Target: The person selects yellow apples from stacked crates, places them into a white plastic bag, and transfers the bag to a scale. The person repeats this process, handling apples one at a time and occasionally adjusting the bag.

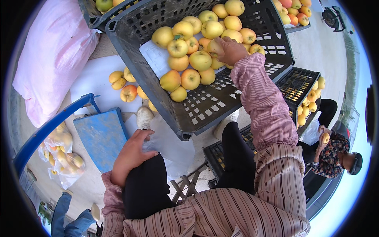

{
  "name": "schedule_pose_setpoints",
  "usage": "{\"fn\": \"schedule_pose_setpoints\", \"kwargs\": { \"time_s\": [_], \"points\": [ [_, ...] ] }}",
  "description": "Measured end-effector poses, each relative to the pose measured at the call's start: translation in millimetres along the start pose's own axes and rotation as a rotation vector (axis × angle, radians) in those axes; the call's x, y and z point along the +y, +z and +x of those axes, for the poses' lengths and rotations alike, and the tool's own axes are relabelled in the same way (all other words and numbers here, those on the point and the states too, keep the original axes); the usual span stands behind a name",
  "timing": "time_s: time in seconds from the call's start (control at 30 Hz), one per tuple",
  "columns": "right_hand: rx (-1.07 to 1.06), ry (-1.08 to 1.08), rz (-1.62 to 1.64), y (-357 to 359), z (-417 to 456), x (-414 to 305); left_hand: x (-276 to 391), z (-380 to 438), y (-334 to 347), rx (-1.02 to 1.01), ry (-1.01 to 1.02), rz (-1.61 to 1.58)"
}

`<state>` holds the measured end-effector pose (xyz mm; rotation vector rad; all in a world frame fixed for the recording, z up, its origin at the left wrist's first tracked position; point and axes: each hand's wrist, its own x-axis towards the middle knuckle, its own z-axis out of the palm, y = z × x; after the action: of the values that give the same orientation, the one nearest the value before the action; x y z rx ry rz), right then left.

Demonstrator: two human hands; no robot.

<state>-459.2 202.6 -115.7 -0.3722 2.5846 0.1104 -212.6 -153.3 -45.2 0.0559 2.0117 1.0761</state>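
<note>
In the head view, a black plastic crate [217, 114] tilts in front of me with many yellow apples [200, 60] inside, some blushed red. My right hand [232, 51] reaches into it, its fingers around a yellow apple [215, 48] among the others. White paper [154, 56] lines part of the crate floor. Over my left knee, my left hand [134, 155] has its thumb and fingers around the edge of a clear plastic bag [177, 145]. The bag hangs limp between my legs, below the crate's near corner.
Loose apples [128, 93] lie on a white sheet [91, 80] at left. Nearby are a blue metal platform scale [100, 133], bagged apples [66, 160] and a pink sack [59, 56]. More crates [299, 80] stand at right, where a seated person [331, 151] holds an apple. Another person's legs [74, 219] show lower left.
</note>
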Motion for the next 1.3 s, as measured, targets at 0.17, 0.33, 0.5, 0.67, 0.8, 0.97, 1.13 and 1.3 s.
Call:
{"fn": "schedule_pose_setpoints", "kwargs": {
  "time_s": [0.17,0.33,0.5,0.67,0.8,0.97,1.13,1.3],
  "points": [
    [-0.007,0.028,0.04,13.2,17.5,3.6,-2.8,4.0,8.5,-0.001,0.029,0.001],
    [0.076,-0.027,0.127,21.1,19.5,12.7,2.8,10.4,9.1,-0.098,-0.025,-0.267],
    [0.019,-0.023,0.789,11.2,13.9,24.7,0.0,12.5,10.8,-0.123,-0.034,-0.358],
    [-0.19,-0.028,1.218,-1.8,0.0,29.5,-6.0,12.7,15.7,-0.129,-0.043,-0.412],
    [-0.184,-0.072,1.407,-2.6,-3.3,28.4,-11.2,14.8,16.7,-0.129,-0.032,-0.419],
    [-0.183,-0.125,1.496,-9.4,-8.2,25.0,-13.4,15.1,17.3,-0.14,-0.046,-0.451],
    [-0.116,-0.191,1.514,-16.9,-20.0,21.2,-10.4,14.2,15.0,-0.144,-0.044,-0.424],
    [-0.057,-0.329,1.953,-27.8,-55.8,2.5,-12.6,13.1,18.0,-0.142,-0.028,-0.406]
  ]
}}
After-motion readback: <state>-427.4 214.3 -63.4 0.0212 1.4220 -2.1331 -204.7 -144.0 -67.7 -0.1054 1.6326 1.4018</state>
